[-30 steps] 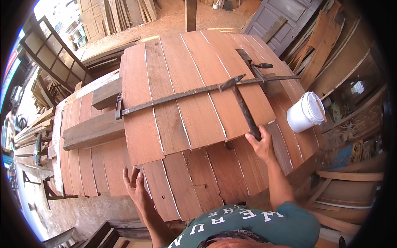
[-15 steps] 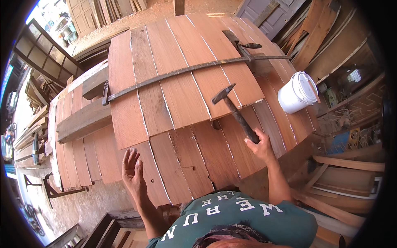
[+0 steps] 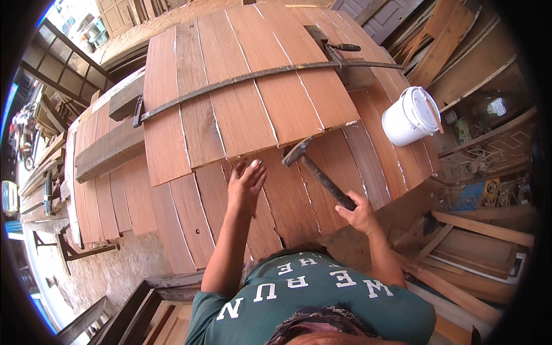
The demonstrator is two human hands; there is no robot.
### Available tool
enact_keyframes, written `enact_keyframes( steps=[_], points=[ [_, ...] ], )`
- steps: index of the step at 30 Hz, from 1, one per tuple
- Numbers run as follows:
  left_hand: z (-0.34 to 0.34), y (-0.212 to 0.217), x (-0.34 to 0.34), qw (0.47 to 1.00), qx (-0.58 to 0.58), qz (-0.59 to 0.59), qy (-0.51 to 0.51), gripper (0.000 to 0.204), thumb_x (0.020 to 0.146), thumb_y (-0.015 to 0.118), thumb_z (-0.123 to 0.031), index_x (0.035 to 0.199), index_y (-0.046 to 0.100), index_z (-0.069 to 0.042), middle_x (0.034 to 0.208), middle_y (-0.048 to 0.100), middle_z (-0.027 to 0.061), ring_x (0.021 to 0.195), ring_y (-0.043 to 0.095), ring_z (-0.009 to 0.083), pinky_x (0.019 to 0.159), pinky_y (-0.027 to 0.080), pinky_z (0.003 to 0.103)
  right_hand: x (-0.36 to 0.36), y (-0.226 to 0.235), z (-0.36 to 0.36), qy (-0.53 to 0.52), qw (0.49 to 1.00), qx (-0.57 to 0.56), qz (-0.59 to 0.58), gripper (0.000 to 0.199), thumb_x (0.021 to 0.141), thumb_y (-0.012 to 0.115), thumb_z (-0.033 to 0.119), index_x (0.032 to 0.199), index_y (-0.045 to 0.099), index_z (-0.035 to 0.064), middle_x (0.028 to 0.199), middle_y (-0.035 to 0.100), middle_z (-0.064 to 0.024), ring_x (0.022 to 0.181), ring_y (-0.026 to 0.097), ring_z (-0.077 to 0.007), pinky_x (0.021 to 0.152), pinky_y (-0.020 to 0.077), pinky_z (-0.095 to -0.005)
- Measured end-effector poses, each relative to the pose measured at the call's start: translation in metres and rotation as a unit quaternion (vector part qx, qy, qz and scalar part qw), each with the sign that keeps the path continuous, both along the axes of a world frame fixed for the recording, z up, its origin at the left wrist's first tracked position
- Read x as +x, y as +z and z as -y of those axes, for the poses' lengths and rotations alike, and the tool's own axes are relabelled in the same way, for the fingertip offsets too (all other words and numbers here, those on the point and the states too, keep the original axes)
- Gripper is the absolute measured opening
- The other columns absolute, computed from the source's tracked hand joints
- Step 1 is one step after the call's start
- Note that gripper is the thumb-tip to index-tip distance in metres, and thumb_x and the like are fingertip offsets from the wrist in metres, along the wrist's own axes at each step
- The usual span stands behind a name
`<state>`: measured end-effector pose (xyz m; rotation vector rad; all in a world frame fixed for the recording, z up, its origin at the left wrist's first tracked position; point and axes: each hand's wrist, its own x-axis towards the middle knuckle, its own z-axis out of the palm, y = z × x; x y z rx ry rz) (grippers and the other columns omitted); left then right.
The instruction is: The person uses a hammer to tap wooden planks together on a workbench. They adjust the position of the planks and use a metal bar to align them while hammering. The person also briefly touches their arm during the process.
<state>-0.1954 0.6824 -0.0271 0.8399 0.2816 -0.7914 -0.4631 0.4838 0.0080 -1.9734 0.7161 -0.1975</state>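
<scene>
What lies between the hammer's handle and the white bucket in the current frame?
In the head view, only lower wooden boards with pale seam lines show between the hammer's handle and the white bucket; no loose object.

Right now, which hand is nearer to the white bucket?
Right. The right hand, gripping a hammer, is on the near side of the white bucket, to its left; the left hand is farther left, by the near edge of the clamped wooden panel.
</scene>
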Motion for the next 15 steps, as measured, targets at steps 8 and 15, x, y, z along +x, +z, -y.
enact_keyframes(
  steps=[8,15],
  points=[
    [0.083,-0.012,0.008,0.996,0.041,0.045,0.069,0.049,0.087,0.079,-0.006,0.122,0.047,0.004,0.114,0.064,0.0173,0.104,0.067,0.0276,0.098,0.057,0.042,-0.018,0.001,0.022,-0.09,0.995,-0.01,0.042,0.017,0.088,0.076,0.012,0.09,0.062,0.0025,0.071,0.048,0.0044,0.067,0.044,-0.0053,0.058,0.0379,-0.026],
    [0.089,-0.008,0.008,0.996,0.069,0.036,0.054,0.036,0.085,0.078,-0.005,0.112,0.057,0.004,0.106,0.067,0.0149,0.099,0.068,0.0257,0.095,0.058,0.04,0.007,0.005,0.019,-0.106,0.989,-0.03,0.095,0.017,0.091,0.073,0.014,0.093,0.062,0.0008,0.072,0.051,0.003,0.068,0.046,-0.0057,0.058,0.0398,-0.0271]
  ],
)
